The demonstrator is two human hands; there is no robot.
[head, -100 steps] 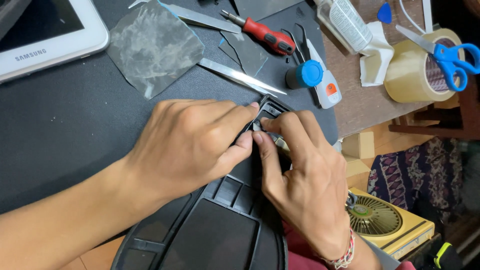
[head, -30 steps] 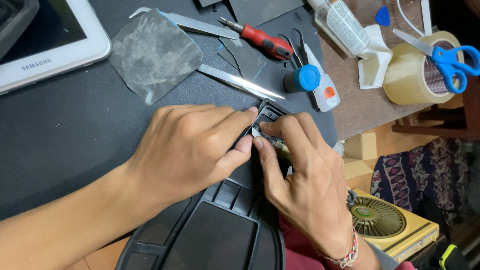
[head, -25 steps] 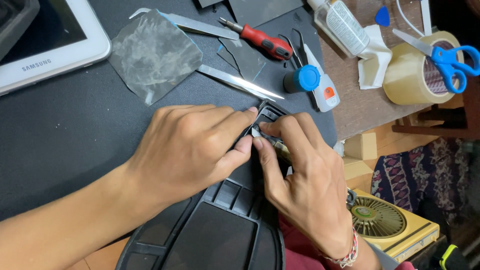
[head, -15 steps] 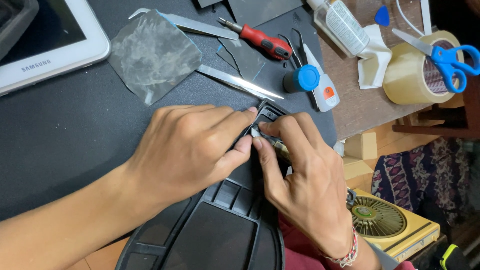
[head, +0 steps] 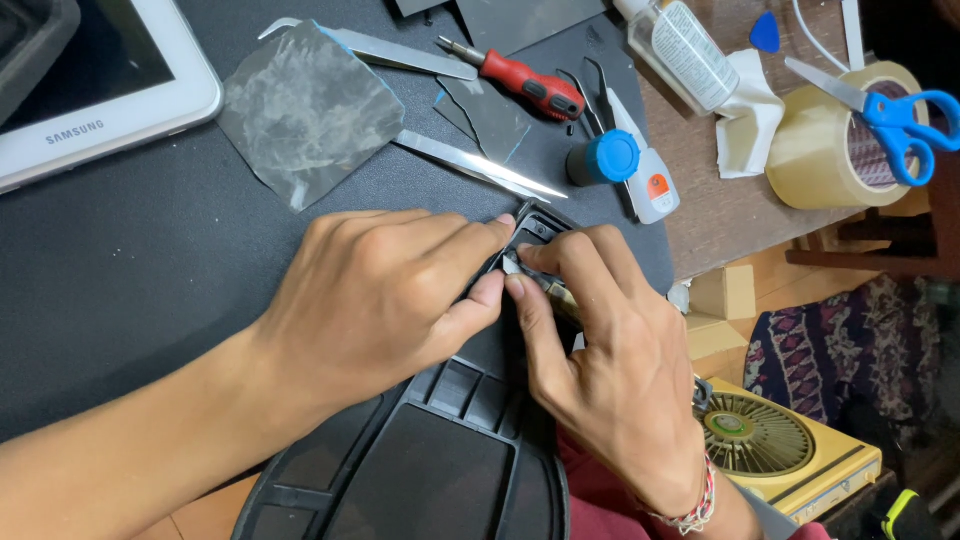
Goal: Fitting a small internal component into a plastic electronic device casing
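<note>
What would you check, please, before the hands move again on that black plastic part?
1. Both hands on the part: ok; left hand and right hand meet at the top corner of the black plastic part.
2. Small piece pinched at the fingertips: cannot tell what it is.
3. Part supported: ok, lies on the dark mat.
4. Tweezers within reach: ok, beside the hands.
5. Red screwdriver clear of the hands: ok.

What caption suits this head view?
Left hand and right hand pinch a small part at a black plastic panel.
</note>
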